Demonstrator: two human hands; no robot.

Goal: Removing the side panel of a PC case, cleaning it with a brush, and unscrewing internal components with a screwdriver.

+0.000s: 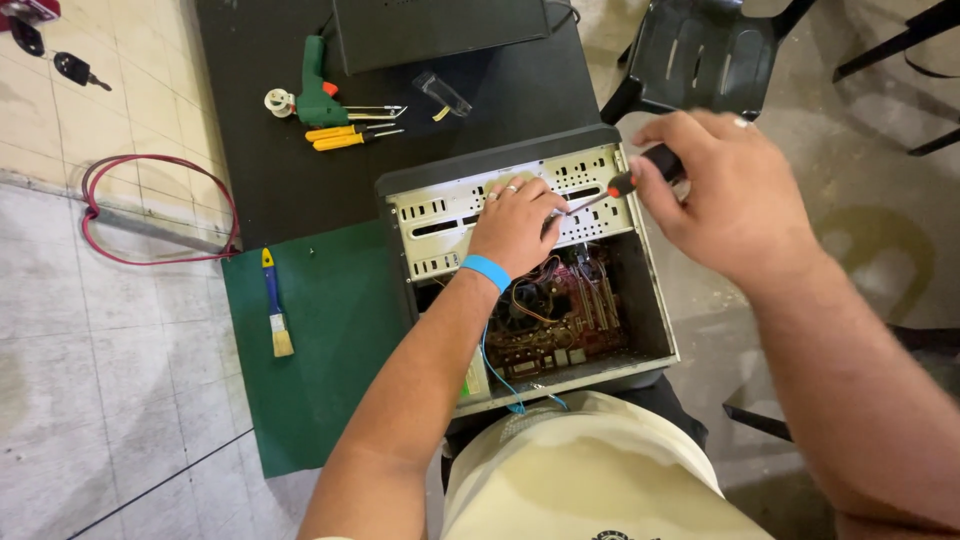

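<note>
While the left hand rests fingers-curled on the open computer case's perforated rear panel, steadying the tip, the right hand grips a black-and-red-handled screwdriver against that panel.

computer case: perforated matt metal | screwdriver: glossy plastic handle | mat: matt green

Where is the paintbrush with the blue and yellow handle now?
In the head view, the paintbrush lies on the green mat, left of the open computer case, bristles toward the person.
</note>
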